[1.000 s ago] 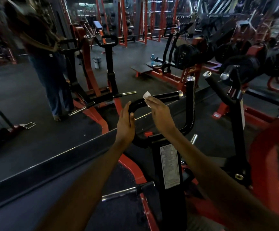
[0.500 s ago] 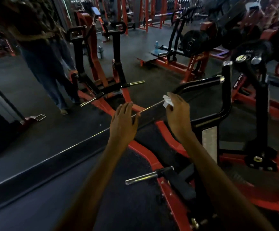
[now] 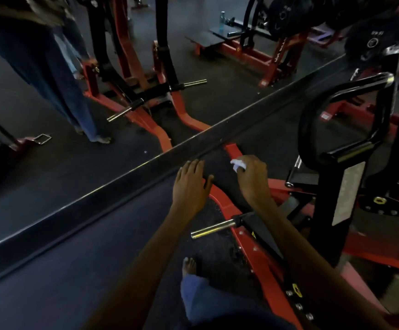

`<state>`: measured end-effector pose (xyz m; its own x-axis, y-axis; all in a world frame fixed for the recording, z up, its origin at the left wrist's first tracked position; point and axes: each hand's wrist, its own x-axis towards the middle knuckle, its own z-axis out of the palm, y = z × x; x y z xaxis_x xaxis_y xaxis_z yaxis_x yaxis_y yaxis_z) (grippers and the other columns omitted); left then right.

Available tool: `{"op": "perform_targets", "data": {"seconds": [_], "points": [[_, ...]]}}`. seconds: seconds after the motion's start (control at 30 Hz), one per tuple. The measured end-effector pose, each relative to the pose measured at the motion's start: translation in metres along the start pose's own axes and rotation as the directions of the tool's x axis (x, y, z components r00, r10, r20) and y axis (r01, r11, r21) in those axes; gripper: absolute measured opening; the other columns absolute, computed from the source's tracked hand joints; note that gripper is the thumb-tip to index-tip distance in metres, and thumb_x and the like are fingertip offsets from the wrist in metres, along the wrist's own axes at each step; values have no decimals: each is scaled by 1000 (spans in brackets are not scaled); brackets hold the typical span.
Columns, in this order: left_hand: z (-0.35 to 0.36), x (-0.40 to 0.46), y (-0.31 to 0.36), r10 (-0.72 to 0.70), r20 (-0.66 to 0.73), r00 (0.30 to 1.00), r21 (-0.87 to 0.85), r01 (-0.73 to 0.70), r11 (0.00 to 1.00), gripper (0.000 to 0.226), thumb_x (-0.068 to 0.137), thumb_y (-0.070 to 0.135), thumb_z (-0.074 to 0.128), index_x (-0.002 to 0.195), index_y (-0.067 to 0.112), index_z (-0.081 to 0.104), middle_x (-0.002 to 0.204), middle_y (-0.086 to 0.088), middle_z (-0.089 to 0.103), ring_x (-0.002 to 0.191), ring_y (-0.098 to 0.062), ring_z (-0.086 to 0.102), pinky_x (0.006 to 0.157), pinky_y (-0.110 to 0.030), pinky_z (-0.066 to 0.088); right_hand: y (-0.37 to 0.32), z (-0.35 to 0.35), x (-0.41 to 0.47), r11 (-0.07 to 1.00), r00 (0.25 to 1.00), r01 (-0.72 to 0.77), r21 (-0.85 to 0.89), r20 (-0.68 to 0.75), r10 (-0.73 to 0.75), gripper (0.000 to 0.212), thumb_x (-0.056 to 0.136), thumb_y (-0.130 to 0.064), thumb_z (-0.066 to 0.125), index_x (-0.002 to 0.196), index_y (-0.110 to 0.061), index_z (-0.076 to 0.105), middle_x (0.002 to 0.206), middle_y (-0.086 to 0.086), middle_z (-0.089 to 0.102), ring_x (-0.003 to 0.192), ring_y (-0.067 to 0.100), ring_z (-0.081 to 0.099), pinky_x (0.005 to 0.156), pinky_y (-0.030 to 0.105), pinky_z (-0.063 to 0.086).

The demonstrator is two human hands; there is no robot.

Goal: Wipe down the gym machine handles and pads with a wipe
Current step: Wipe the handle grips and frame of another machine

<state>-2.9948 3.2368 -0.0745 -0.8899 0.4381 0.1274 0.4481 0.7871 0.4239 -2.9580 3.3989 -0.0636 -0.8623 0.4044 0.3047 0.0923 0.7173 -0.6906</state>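
Note:
My right hand holds a crumpled white wipe in curled fingers, in the air above the machine's red base frame. My left hand hovers beside it with fingers straight and loosely spread, holding nothing. Neither hand touches the machine. The black looped handle of the machine stands up to the right, well apart from both hands. Its black upright post carries a pale label.
A wall mirror with a dark sill runs diagonally ahead and reflects the machine and a standing person. A chrome peg sticks out of the frame below my arms. My bare foot stands on the dark floor. Weight plates hang at the upper right.
Both hands have come off the black handle and dropped down and left, away from it. The view has tilted down toward the floor. The wipe stays in my right hand.

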Motion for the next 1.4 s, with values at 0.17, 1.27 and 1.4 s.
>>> {"op": "perform_targets", "data": {"seconds": [0.17,1.27,1.4], "points": [[18,81,-32,100,105,989,47,-105,993,54,101,39,41,146,10,36,151,-10,38,142,-24,29,117,-35,17,16,53,47,982,982,-187,5,-35,187,24,88,8,50,104,6,68,103,20,66,94,27,64,76,8,34],[37,407,19,972,118,205,-479,-845,236,69,85,47,28,128,2,57,128,-17,59,122,-35,53,106,-45,41,-62,34,223,544,298,-837,-66,-888,350,16,82,1,54,91,1,67,97,14,65,89,29,61,73,38,46],[47,400,70,995,90,41,-517,-852,82,68,88,49,28,129,2,56,129,-18,58,124,-37,51,108,-45,38,-81,6,211,528,184,-849,-26,-951,249,25,81,3,58,104,0,67,110,14,63,98,27,60,81,35,47]]}}
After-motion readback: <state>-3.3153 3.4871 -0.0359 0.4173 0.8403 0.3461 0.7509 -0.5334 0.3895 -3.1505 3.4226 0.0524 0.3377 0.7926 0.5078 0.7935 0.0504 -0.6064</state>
